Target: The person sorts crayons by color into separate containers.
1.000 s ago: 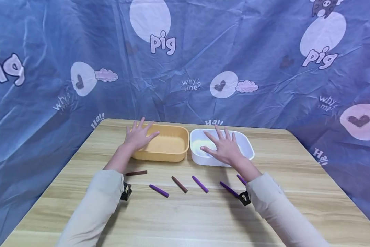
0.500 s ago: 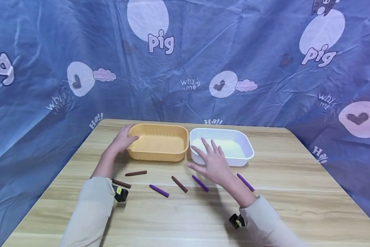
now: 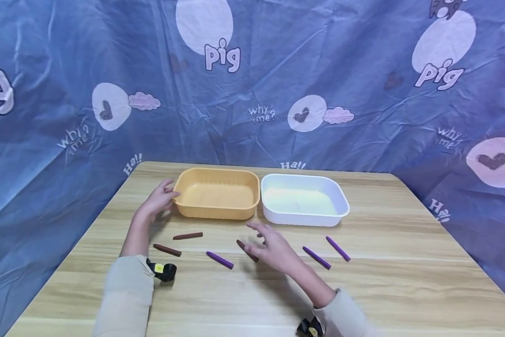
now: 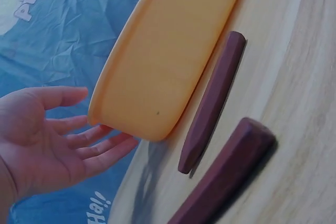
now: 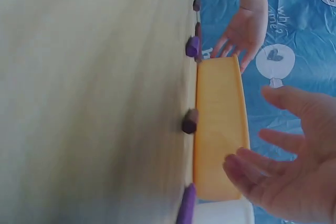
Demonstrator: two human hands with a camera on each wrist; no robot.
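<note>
My left hand (image 3: 157, 200) is beside the left end of an orange plastic tub (image 3: 214, 213), fingers spread and relaxed right at its rim. In the left wrist view that palm (image 4: 37, 145) shows nothing held. Over the middle of the table, my right hand (image 3: 274, 249) hangs with loosely bent fingers, holding nothing. It partly covers a brown crayon (image 3: 246, 251), and a purple crayon is hidden beneath it. Left of it lies a purple crayon (image 3: 219, 260). Nearer my left forearm are two brown crayons, one (image 3: 188, 236) behind the other (image 3: 167, 250).
A white plastic tub (image 3: 305, 219) stands right of the orange one, their ends nearly meeting. Two purple crayons, one (image 3: 316, 258) left of the other (image 3: 338, 248), lie at the right. A blue printed curtain (image 3: 252, 84) hangs behind the wooden table (image 3: 404, 262).
My left hand has moved from over the orange tub to its left outside end. My right hand has come from above the white tub down and left over the crayons.
</note>
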